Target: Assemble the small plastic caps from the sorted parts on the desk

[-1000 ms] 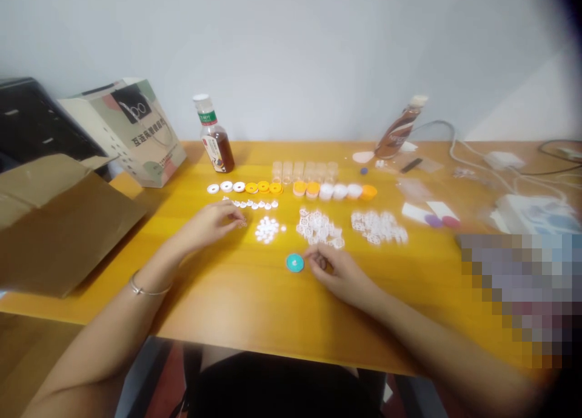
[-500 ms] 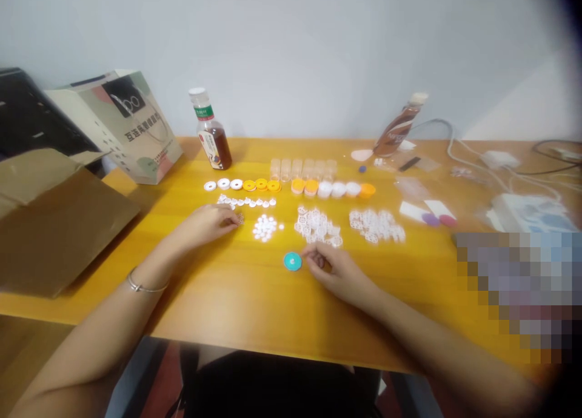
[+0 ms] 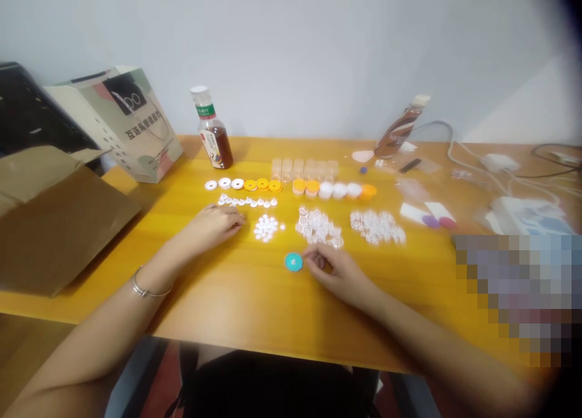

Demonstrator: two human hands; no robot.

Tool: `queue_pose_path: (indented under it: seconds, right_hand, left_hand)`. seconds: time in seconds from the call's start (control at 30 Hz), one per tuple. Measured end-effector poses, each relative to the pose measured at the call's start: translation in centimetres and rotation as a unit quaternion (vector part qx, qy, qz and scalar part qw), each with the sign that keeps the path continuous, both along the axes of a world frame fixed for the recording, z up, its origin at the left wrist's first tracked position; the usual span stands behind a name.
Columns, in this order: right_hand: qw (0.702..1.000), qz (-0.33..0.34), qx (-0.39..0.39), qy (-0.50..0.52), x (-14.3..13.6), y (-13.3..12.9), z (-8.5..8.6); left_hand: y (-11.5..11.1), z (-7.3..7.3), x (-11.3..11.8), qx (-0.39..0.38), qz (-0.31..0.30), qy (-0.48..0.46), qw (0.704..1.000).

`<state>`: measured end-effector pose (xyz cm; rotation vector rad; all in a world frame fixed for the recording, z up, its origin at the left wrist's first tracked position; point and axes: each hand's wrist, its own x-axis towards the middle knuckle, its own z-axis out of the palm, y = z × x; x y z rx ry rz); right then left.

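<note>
Teal disc [image 3: 293, 262] lies on the table [image 3: 218, 312] beside the right hand [image 3: 339, 272], fingers curled narrow; I cannot tell whether it or the left hand [image 3: 211, 227] holds anything. A careless nudge could scatter nearby lattice pieces [image 3: 314, 225].

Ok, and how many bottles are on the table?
2: the green-necked bottle back left, near the paper bag, and the brown bottle back right. The bag could hide others.

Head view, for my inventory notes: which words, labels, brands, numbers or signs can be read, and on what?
"互连…" on the paper bag; further characters too blurred.
"…树叶" on the neck of the green-banded bottle; its lower label is too small.
"NES…", probably, on the brown bottle; blurred.
No numbers readable.
</note>
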<state>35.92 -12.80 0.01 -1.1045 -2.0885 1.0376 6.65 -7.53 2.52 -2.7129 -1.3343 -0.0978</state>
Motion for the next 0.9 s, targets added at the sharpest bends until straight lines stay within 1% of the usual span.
queue_pose_path:
  seconds: [0.1, 0.23, 0.3, 0.37, 0.4, 0.43, 0.47, 0.53, 0.6, 0.63, 0.67, 0.7, 0.77, 0.9]
  right_hand:
    - [1.0, -0.002, 0.004, -0.001, 0.0, 0.0, -0.1]
    - [1.0, -0.01, 0.02, 0.008, -0.1, 0.0, 0.0]
    - [0.999, -0.013, 0.031, 0.017, -0.1, 0.1, 0.3]
    - [0.999, -0.013, 0.044, 0.026, -0.2, 0.2, 0.7]
    - [0.998, -0.01, 0.048, 0.029, -0.3, 0.3, 1.0]
    - [0.998, -0.006, 0.049, 0.033, -0.4, 0.3, 1.2]
    - [0.998, -0.002, 0.045, 0.036, -0.6, 0.3, 1.5]
    - [0.999, 0.0, 0.021, 0.047, -1.1, 0.2, 1.9]
    - [0.998, -0.009, -0.019, 0.065, -1.6, 0.0, 2.1]
    - [0.996, -0.016, -0.041, 0.077, -1.8, -0.1, 2.1]
    - [0.994, -0.022, -0.061, 0.089, -1.9, -0.1, 2.2]
    - [0.991, -0.027, -0.08, 0.1, -2.1, -0.2, 2.2]
    - [0.986, -0.037, -0.114, 0.119, -2.1, -0.2, 2.1]
    - [0.977, -0.058, -0.152, 0.135, -2.1, -0.1, 1.9]
  left_hand:
    - [-0.2, 0.2, 0.4, 0.009, -0.006, 0.017, 1.0]
    - [0.0, 0.0, 0.5, 0.015, -0.004, 0.016, 1.0]
    - [0.1, -0.1, 0.5, 0.005, -0.001, -0.01, 1.0]
    - [0.1, -0.1, 0.8, -0.03, -0.003, -0.082, 0.996]
    - [-0.1, -0.2, 1.1, -0.06, -0.006, -0.141, 0.988]
    - [-0.5, -0.2, 1.7, -0.098, -0.009, -0.211, 0.973]
    - [-0.9, -0.3, 2.4, -0.14, -0.011, -0.286, 0.948]
    - [-1.9, -0.4, 4.2, -0.22, -0.008, -0.415, 0.883]
    - [-3.1, -0.6, 6.1, -0.279, -0.003, -0.489, 0.827]
    - [-3.6, -0.8, 6.9, -0.301, -0.003, -0.508, 0.807]
    - [-4.0, -0.9, 7.5, -0.318, -0.004, -0.519, 0.793]
    - [-4.3, -1.0, 8.0, -0.33, -0.005, -0.525, 0.785]
    - [-4.6, -1.1, 8.5, -0.341, -0.004, -0.526, 0.779]
    - [-4.7, -1.3, 8.8, -0.323, -0.002, -0.519, 0.791]
